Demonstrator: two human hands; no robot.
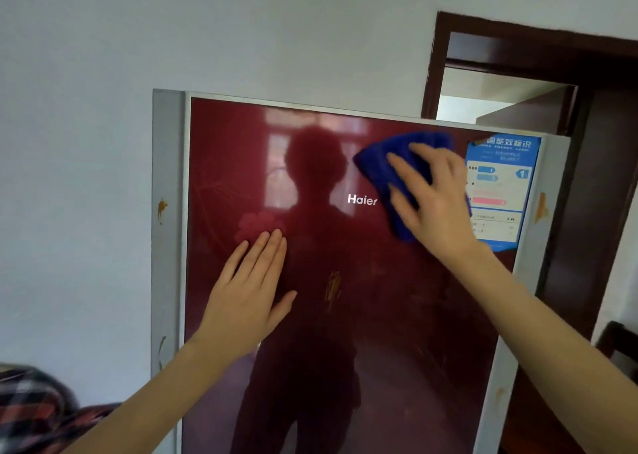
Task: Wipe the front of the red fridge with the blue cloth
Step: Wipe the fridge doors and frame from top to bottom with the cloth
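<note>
The red fridge (379, 315) fills the middle of the view, its glossy door framed in silver and marked "Haier". My right hand (435, 198) presses the blue cloth (397, 156) flat against the upper right of the door, just left of a blue energy label (500, 184). My left hand (252, 288) lies flat on the door lower left, fingers together, holding nothing. A brownish smear (333, 288) marks the door between my two arms.
A white wall stands left of and above the fridge. A dark brown door frame (518, 49) with an open door is at the upper right. Checked red fabric (34, 408) sits at the lower left. Rusty spots mark the silver side trim (162, 208).
</note>
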